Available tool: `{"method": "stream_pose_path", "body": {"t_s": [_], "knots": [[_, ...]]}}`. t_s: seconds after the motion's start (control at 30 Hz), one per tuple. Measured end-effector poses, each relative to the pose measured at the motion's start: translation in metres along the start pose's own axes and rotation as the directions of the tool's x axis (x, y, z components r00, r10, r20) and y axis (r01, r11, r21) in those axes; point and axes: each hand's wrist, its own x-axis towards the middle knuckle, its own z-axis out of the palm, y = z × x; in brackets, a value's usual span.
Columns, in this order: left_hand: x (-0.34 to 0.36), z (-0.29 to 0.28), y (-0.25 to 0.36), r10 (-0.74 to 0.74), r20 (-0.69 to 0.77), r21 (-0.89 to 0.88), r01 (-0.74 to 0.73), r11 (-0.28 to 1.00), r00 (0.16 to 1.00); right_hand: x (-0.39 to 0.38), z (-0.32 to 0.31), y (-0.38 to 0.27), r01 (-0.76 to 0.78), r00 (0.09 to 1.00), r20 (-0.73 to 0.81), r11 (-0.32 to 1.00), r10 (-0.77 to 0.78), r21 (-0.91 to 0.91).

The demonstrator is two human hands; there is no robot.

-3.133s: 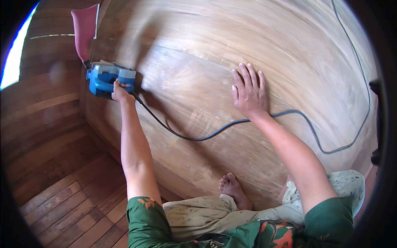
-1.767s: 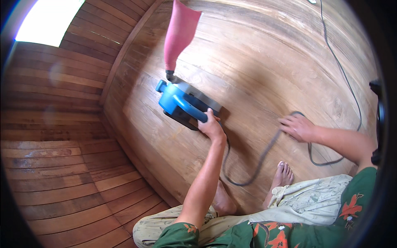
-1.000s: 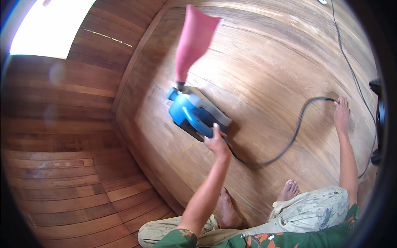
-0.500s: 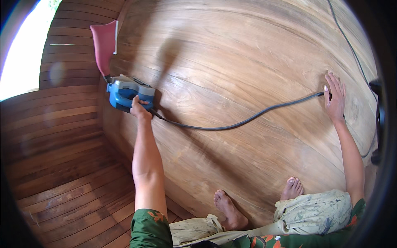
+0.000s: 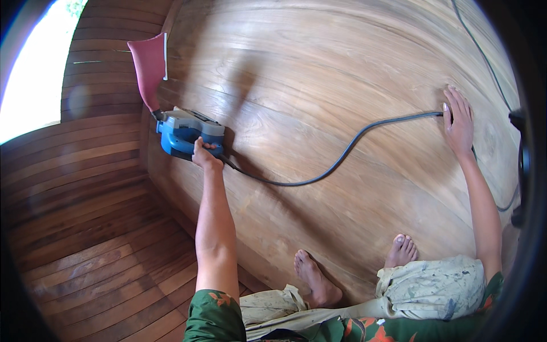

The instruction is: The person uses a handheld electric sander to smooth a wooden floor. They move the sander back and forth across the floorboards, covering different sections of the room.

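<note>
My left hand [image 5: 206, 154] is wrapped round the rear handle of a blue and grey belt sander [image 5: 190, 134], which rests on the wide wooden surface [image 5: 319, 228] near its left edge. A pinkish-red dust bag [image 5: 149, 71] sticks up from the sander's far left end. Out of the handle runs a dark power cord [image 5: 347, 158], curving across the boards to the right. My right hand [image 5: 459, 122] lies flat there with its fingers stretched out. The cord passes under this hand, near the thumb, and comes out by the wrist.
Reddish-brown plank boards [image 5: 85, 228] border the wooden surface on the left, with a bright opening [image 5: 31, 74] beyond. More dark cord [image 5: 484, 54] trails along the far right edge, beside a black object. My bare feet [image 5: 316, 279] stand on the wood at the front.
The sander and my left hand have shifted slightly right and nearer in the picture. My right hand sits a little farther up, and the cord bends more sharply between my hands.
</note>
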Motion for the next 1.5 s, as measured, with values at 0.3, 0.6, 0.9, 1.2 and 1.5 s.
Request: {"method": "stream_pose_path", "body": {"t_s": [0.3,0.6,0.9,1.2,1.5], "knots": [[-0.11,-0.011,0.003,0.011,0.051,0.041,-0.013,0.999,0.999,0.009,0.009,-0.015,-0.099,0.995,-0.014,0.993,0.101,0.062],[-0.27,-0.048,-0.031,-0.152,0.095,0.07,0.145,0.987,0.984,0.014,0.012,-0.027,-0.109,0.992,0.065,0.994,0.109,0.011],[-0.4,-0.06,-0.019,-0.269,0.131,0.147,0.249,0.957,0.954,0.011,0.008,-0.036,-0.15,0.987,0.058,0.989,0.15,-0.014],[-0.306,-0.062,-0.02,-0.236,0.094,0.105,0.226,0.968,0.967,0.012,-0.004,-0.035,-0.145,0.984,0.103,0.989,0.148,-0.032],[-0.117,-0.059,-0.008,-0.257,0.049,0.164,0.246,0.955,0.965,0.014,-0.026,-0.047,-0.077,0.966,0.229,0.977,0.122,-0.197]]}}
